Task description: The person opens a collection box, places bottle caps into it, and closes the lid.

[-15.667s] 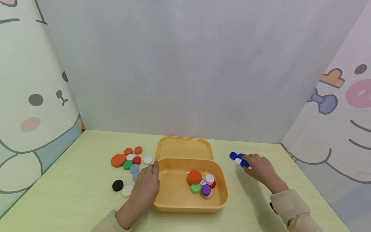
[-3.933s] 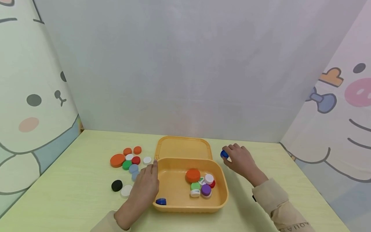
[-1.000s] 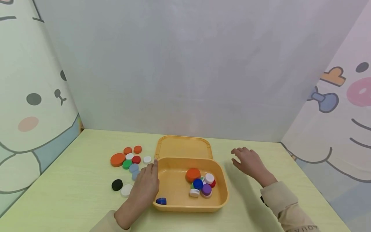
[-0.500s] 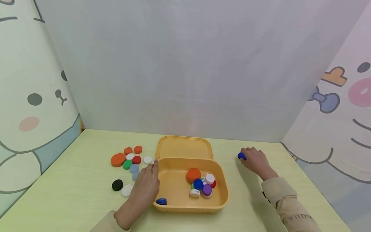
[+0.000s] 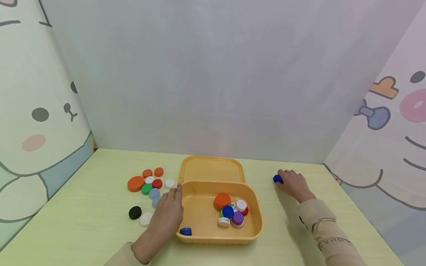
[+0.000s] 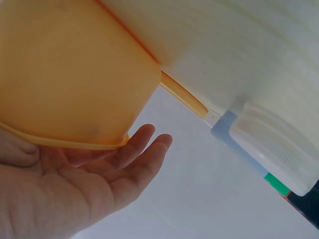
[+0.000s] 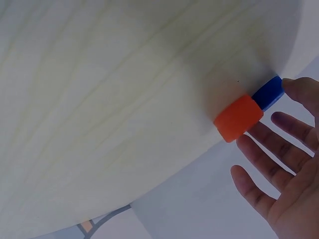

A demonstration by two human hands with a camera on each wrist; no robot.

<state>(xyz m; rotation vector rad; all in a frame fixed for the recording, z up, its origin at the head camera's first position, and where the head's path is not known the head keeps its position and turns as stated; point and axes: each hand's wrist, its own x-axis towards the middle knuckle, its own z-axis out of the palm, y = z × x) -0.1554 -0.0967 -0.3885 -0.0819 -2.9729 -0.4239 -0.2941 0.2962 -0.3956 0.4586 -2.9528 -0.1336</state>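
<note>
Blue cap (image 5: 277, 179): on the tabletop (image 5: 83, 218), left of my right hand (image 5: 295, 186), against its thumb; fingers parted, orange cap (image 7: 239, 118) alongside. My left hand (image 5: 165, 211), farther off: fingers apart at the yellow box's (image 5: 217, 239) rim.

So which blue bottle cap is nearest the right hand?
The blue bottle cap on the table, right at the right hand and beside an orange cap. The other two blue caps are inside the box.
</note>
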